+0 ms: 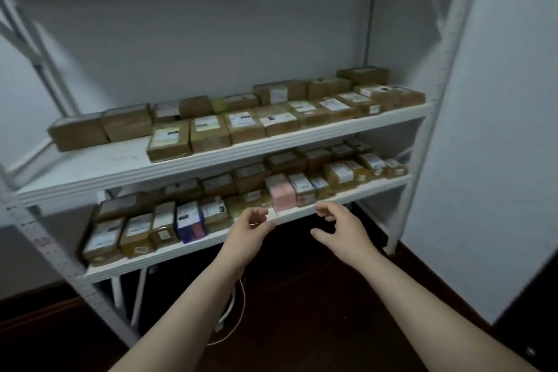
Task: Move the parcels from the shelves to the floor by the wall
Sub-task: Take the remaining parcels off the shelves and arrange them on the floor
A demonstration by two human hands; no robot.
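Observation:
Two white shelves carry several brown cardboard parcels with white labels. The upper shelf (99, 166) has a bare patch at its left front. The lower shelf (193, 251) is packed, with a pink parcel (282, 193) and a blue parcel (191, 225) among the brown ones. My left hand (249, 234) hovers just in front of the lower shelf's edge, fingers loosely curled and holding nothing. My right hand (339, 228) hovers beside it, below the pink parcel, also loosely curled and holding nothing.
The white rack's right post (422, 160) stands close to a white wall (498, 130) on the right. Dark wooden floor (302, 296) lies below the rack. A thin white cable (235, 320) lies on the floor under my left forearm.

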